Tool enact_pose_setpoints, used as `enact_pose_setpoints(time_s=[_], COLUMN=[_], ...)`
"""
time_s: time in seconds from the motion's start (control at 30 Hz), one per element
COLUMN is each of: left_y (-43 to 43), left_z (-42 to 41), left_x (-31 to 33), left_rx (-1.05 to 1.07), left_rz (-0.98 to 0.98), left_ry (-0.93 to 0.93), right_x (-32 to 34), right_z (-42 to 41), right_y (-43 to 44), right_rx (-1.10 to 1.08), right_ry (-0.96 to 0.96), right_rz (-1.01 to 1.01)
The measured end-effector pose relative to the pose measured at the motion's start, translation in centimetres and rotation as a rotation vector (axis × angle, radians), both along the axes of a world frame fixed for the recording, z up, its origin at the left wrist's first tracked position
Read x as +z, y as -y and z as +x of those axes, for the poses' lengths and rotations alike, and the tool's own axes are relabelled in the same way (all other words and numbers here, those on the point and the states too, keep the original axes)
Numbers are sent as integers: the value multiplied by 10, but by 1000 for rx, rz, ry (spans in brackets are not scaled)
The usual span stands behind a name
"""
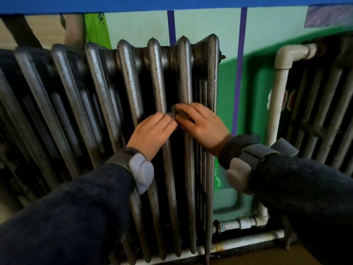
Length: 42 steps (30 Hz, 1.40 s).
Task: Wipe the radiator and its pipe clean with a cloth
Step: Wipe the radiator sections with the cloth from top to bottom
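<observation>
Two hands meet at mid-frame on a cast-iron radiator (129, 73), working a small dark cloth (174, 113) round one of its right-hand columns (184, 73). The right hand (202, 125) curls its fingers over the cloth and presses it to the metal. The left hand (152, 131), fingers bent, appears to pinch the cloth's other end at the gap between columns. Dark specks and grime show above the hands, and no section looks plainly wiped, so the job seems under way rather than near its end. The white pipe (277, 104), standing right of centre against the green wall (254, 92), is well apart from both hands and seems yet to be wiped.
</observation>
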<state>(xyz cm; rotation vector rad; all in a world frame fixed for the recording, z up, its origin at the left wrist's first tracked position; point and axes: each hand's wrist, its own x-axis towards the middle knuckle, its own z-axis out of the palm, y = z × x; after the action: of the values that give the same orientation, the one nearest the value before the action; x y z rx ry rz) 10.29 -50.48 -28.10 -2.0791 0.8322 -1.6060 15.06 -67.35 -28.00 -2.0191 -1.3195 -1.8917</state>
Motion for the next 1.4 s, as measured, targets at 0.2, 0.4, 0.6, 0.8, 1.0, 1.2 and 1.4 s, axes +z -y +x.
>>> enact_pose_setpoints(time_s=[0.2, 0.4, 0.6, 0.8, 1.0, 1.2, 1.4], left_y=[4, -1, -3, 4, -4, -4, -3], left_z=[-7, -16, -18, -3, 6, -3, -8], left_x=[-27, -21, 26, 65, 18, -32, -25], left_rx=[-3, 39, -46, -22, -23, 1, -2], left_rz=[123, 170, -40, -271, -78, 92, 190], left_ry=[-75, -163, -5, -42, -12, -106, -125], right_x=[-27, -26, 32, 71, 27, -23, -19], right_z=[-4, -9, -15, -7, -2, 0, -6], right_y=[4, 9, 5, -6, 2, 11, 12], right_rx=[38, -20, -93, -156, -35, 8, -10], right_ry=[-42, 10, 109, 46, -17, 80, 99], right_rz=[-88, -165, -67, 145, -10, -201, -245])
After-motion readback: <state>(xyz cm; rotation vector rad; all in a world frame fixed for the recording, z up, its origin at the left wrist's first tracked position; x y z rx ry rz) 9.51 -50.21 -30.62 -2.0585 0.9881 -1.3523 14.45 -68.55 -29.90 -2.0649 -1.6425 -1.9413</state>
